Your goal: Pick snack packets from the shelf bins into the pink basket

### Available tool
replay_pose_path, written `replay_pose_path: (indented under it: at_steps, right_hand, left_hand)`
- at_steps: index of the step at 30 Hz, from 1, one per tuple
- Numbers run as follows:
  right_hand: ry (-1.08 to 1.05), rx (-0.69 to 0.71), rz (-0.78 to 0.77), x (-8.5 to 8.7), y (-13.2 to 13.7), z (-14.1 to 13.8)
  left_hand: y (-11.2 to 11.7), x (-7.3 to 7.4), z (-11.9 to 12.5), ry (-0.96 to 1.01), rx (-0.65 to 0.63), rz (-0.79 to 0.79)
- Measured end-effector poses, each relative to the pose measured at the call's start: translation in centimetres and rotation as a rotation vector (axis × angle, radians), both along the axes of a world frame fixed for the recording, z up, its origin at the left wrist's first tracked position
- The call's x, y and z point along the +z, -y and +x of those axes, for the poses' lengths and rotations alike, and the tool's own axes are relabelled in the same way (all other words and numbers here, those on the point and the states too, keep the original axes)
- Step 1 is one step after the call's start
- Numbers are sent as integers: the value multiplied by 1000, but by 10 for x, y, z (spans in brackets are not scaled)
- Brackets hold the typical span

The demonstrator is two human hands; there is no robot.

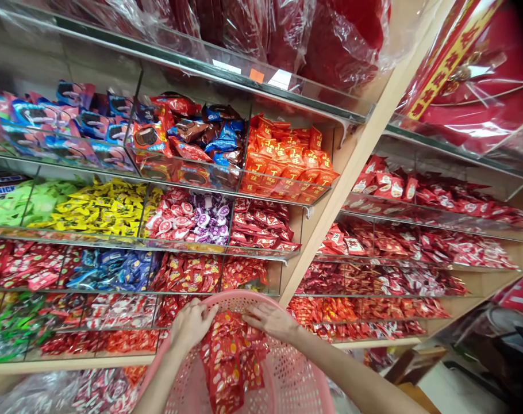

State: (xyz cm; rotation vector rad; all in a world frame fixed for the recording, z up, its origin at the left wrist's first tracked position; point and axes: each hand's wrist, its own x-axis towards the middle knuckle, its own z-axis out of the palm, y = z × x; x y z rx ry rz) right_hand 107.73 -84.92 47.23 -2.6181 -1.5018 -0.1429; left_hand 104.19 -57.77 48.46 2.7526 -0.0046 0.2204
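Low in the centre is a pink perforated plastic basket (319, 374), with a heap of shiny red printed candy packets (231, 368) inside. At its far left rim my left hand (192, 325) is closed over the edge, the thumb beside the packets and the other fingers partly hidden. My right hand (270, 321) reaches over the right rim, its fingers stretched out at the top of the red packets. Straight behind the basket stand shelf bins of red candies (188, 273).
Clear-fronted shelves carry orange packets (283, 158), yellow candies (100, 207), blue candies (115, 270) and purple-and-white candies (212, 218). A wooden upright (343, 184) divides the two shelf units. Plastic-wrapped red goods (287, 34) lie above. Wrapped sweets (104, 391) sit below the bottom shelf.
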Motion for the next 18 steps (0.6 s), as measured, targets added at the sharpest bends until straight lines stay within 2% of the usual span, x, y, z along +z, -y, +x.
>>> replay_pose_path:
  at_steps: [7, 10, 13, 16, 18]
  right_hand:
    - [154, -138, 56, 4, -7, -23]
    - [172, -208, 143, 14, -9, -18]
    - [139, -441, 218, 25, -13, 7]
    - [-51, -785, 203, 31, -20, 42]
    - [-164, -942, 177, 30, -25, 64]
  left_hand:
    - [-1, -3, 1, 15, -5, 10]
    - [0, -4, 1, 14, 4, 17]
    - [1, -5, 1, 6, 8, 19]
    - [1, -5, 1, -1, 20, 13]
    - [1, -5, 1, 2, 23, 7]
